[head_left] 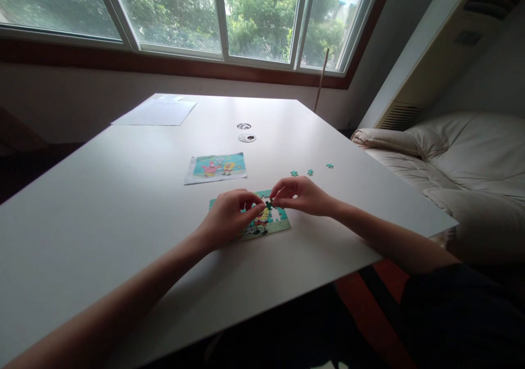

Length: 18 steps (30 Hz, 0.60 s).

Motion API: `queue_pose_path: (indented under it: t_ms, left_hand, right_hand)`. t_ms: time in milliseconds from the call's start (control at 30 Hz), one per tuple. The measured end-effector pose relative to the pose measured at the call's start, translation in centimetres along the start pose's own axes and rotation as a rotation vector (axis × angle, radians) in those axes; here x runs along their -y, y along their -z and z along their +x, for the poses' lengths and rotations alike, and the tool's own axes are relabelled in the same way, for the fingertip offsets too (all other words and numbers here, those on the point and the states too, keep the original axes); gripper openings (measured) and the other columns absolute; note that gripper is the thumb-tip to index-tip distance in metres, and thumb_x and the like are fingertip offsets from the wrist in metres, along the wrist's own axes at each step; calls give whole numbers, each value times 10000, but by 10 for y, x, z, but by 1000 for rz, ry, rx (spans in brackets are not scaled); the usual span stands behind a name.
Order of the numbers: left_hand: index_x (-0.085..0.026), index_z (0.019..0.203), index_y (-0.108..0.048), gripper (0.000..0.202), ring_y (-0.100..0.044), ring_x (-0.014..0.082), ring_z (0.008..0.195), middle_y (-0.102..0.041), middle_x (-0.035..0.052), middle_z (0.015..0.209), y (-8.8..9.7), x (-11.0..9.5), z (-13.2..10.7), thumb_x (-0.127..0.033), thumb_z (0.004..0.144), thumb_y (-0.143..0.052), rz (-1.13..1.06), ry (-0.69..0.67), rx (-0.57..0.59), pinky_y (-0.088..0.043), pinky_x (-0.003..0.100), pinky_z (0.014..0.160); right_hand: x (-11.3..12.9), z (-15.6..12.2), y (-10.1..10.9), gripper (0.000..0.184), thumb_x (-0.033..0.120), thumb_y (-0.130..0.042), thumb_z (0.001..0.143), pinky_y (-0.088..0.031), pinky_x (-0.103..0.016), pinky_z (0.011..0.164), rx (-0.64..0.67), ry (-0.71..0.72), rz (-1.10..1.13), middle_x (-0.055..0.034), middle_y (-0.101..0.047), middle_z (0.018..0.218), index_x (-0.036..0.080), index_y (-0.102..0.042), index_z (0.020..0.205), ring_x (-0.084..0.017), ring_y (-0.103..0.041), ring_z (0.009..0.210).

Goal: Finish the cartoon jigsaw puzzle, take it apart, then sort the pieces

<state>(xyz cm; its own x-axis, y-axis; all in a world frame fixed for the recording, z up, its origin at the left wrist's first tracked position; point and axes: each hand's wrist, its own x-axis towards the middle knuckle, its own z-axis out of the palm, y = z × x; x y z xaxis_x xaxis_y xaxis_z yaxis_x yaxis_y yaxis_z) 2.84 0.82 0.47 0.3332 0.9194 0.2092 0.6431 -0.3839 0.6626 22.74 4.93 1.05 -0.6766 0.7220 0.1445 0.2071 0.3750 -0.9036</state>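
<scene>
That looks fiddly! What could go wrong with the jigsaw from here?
The left hand covers part of the jigsaw, so it might jostle fitted pieces. Three loose pieces lie just beyond the right hand, which could brush them aside if it swings outward.

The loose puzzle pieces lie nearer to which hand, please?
Right: the right hand is just this side of the loose pieces; the left hand is farther, to their left.
</scene>
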Motion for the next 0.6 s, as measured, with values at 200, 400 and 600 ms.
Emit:
queue_pose_path:
  t_ms: [200,400,600]
  left_hand:
    - [-153,759,-662,216,-494,121,601,-600,10,652,-2,-4,0,-324,742,-531,-82,53,43,-366,220,546]
    - [-138,733,-650,218,-477,109,568,-592,7,628,-1,-6,0,-317,736,-526,-147,57,19,-362,212,518]
    - [-126,714,-628,262,-424,83,504,-542,-8,579,0,-4,0,-364,750,-526,-268,89,-23,-326,197,464]
  right_hand:
    - [0,2,-4,228,302,-641,700,-485,-266,645,-88,32,-23,-46,-656,709,127,-598,841,-132,-624,686]
    - [3,0,-7,254,356,-614,723,-449,-240,600,-169,73,-126,-38,-651,726,140,-590,854,-113,-600,661]
    - [6,-4,-8,260,385,-638,695,-411,-223,584,-233,181,-469,-12,-640,770,167,-592,830,-77,-532,587]
